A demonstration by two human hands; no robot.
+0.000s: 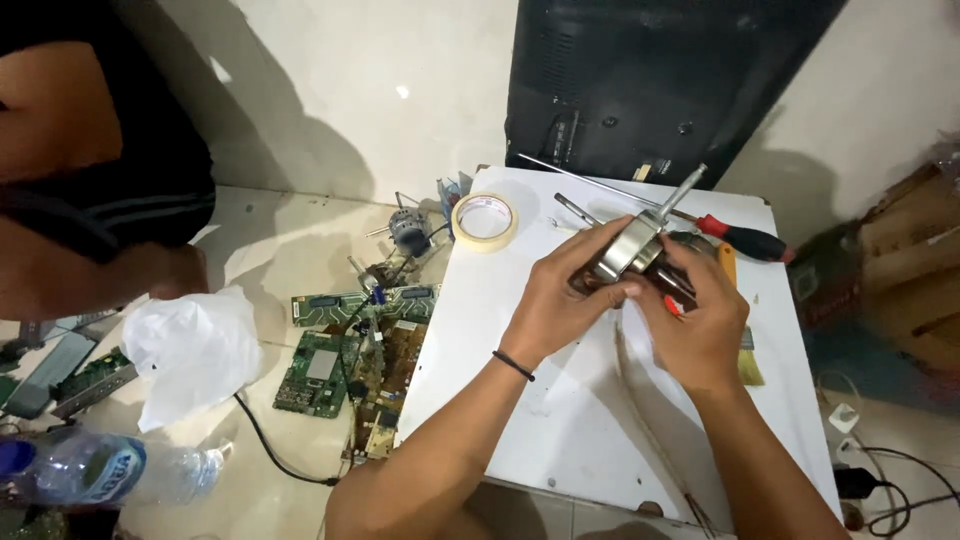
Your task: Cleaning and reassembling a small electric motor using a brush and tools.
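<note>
White low table (560, 420) sits on a pale tiled floor against a light wall, w/ a black flat-screen back (640, 80) leaning behind it. Both hands work over the table top: left hand (565, 295) wraps fingers around a small electric motor (628, 250), metal lamination ring showing, shaft pointing up and away to the right. Right hand (700, 320) grips the motor's near/right side, fingers curled tight on it; thumbs of both hands meet at the body. Motor is held just above the table, approx. centre-right.

On the table: roll of masking tape (485, 220) at the far left corner, red-handled screwdriver (745, 238) beyond the hands, paintbrush (750, 365) partly hidden under the right hand.

Containers: clear plastic water bottle (95, 468) lies on the floor bottom left, contents can't tell. White plastic bag (190, 350) crumpled nearby, contents hidden.

Floor left of table: green circuit boards (320, 372), another small motor (408, 232), black cable. Another person's arm (90, 270) at far left.
</note>
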